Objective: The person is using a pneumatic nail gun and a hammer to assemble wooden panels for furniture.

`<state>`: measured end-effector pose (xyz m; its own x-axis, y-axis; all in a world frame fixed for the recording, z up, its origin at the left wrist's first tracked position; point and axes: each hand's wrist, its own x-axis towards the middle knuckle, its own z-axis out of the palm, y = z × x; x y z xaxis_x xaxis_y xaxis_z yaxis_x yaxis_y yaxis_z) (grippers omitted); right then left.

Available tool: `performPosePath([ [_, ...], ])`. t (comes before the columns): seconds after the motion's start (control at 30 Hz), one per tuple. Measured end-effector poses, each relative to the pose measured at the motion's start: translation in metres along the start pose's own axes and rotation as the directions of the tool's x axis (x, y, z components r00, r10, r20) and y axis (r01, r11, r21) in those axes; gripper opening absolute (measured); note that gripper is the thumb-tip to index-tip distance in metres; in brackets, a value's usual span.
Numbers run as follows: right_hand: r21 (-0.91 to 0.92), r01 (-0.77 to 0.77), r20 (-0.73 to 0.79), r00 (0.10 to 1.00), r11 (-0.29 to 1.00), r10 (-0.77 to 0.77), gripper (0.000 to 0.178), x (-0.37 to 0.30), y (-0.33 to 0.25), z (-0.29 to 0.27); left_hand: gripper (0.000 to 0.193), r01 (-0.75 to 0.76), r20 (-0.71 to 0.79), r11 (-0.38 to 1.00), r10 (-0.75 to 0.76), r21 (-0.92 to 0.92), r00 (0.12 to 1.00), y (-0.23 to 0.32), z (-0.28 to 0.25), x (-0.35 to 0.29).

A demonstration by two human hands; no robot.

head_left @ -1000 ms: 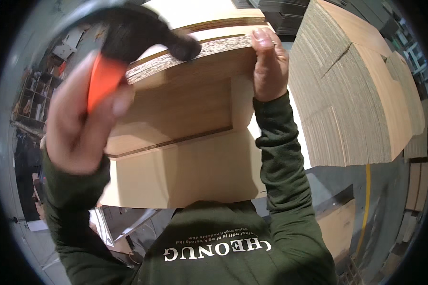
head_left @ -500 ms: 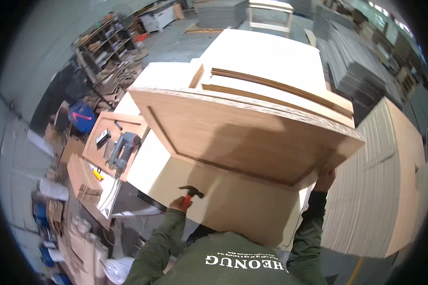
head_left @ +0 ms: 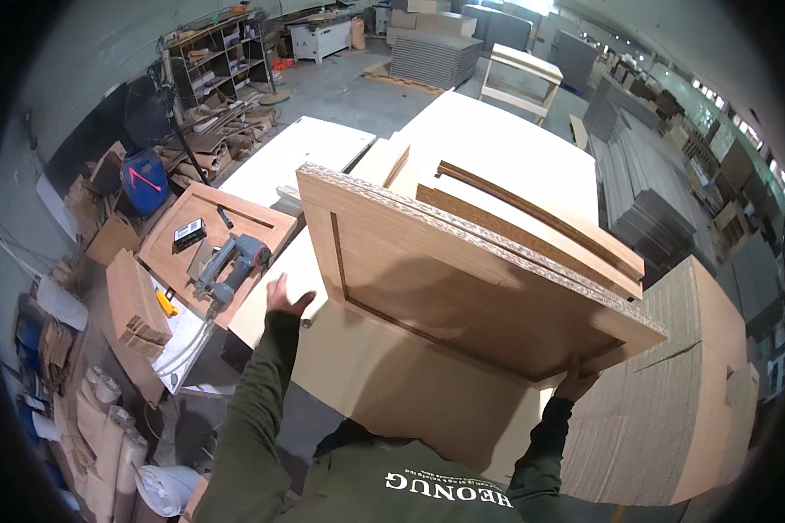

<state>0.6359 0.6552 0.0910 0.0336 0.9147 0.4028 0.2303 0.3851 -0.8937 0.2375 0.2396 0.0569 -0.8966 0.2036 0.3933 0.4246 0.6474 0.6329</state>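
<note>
A framed wooden panel stands tilted on a pale board in front of me. At its lower right corner my right hand is closed on the edge, fingers partly hidden. My left hand is beside the panel's left edge, thumb and fingers apart, over the pale surface. A small dark round thing lies just below its thumb; I cannot tell what it is. Left of that hand, a nail gun rests on another framed panel, near a small black box.
A yellow utility knife and stacked wood strips lie at the left. Behind the panel are wooden strips on a large white board. Stacked cardboard sheets stand close on the right. A blue drum stands far left.
My left hand held a hammer and now shows none, having moved up and left with its fingers spread. My right hand still grips the panel, lower in view. The view has shifted.
</note>
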Motion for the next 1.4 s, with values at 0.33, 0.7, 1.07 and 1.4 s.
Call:
performPosePath([
  [0.33, 0.043, -0.071, -0.042, 0.996, 0.997, 0.073, 0.052, -0.013, -0.026, -0.039, 0.059, 0.427, 0.452, 0.539, -0.094, -0.726, 0.887, 0.088, 0.047, 0.028],
  [0.7, -0.445, -0.331, 0.043, 0.920, 0.832, 0.389, 0.048, -0.094, -0.007, -0.060, 0.055, 0.568, 0.461, 0.801, -0.440, -0.186, 0.771, 0.033, 0.015, -0.042],
  [1.07, -0.616, -0.371, 0.022, 0.874, 0.695, 0.486, 0.045, -0.119, 0.021, -0.053, 0.058, 0.401, 0.488, 0.910, -0.304, -0.105, 0.818, -0.031, 0.014, -0.069],
  [1.4, -0.687, -0.383, 0.025, 0.837, 0.618, 0.547, 0.058, -0.108, 0.040, -0.062, 0.050, 0.077, 0.462, 0.932, -0.246, 0.355, 0.852, 0.027, 0.002, -0.070],
])
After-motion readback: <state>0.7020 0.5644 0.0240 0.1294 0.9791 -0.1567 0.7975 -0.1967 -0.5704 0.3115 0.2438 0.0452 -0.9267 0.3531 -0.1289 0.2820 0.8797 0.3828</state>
